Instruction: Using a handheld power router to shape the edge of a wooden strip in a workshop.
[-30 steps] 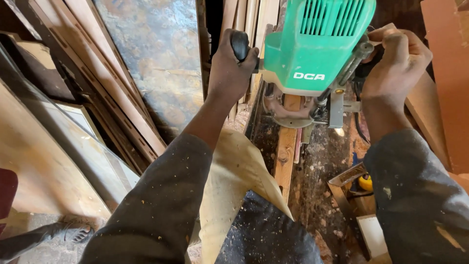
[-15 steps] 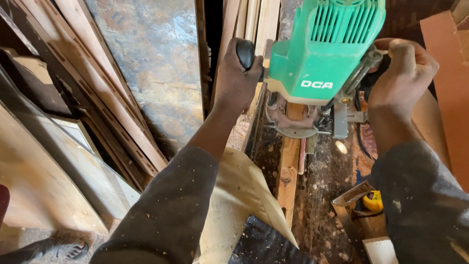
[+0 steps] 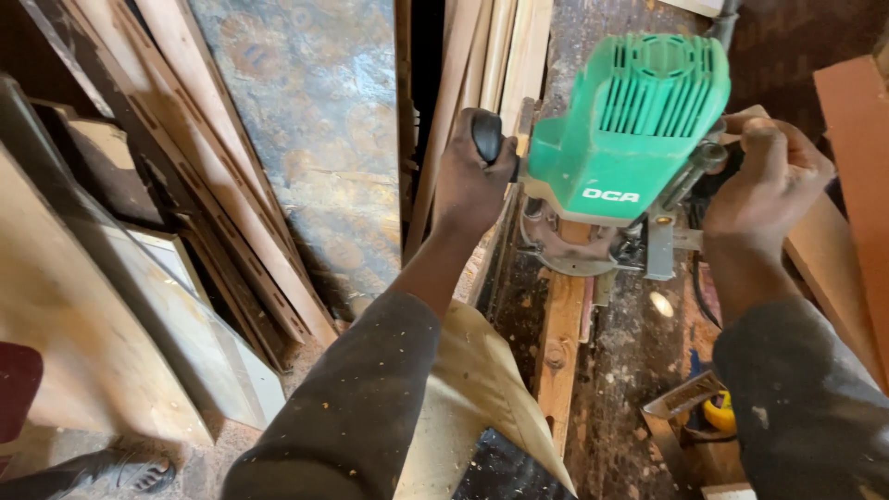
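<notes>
Fingers of both hands gripping green router [image 3: 630, 130], dusty workbench [image 3: 630, 370], leaning boards [image 3: 231, 185]

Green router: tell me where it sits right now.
In the head view, upper right, the green router sits on a wooden strip, gripped between the left hand and right hand.

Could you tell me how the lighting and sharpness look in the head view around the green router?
Head view: the green router and both hands, left hand and right hand, are sharp and evenly lit; the gap behind the leaning boards falls into deep shadow; a small bright glint shows on the dusty bench; edges bow slightly.
</notes>
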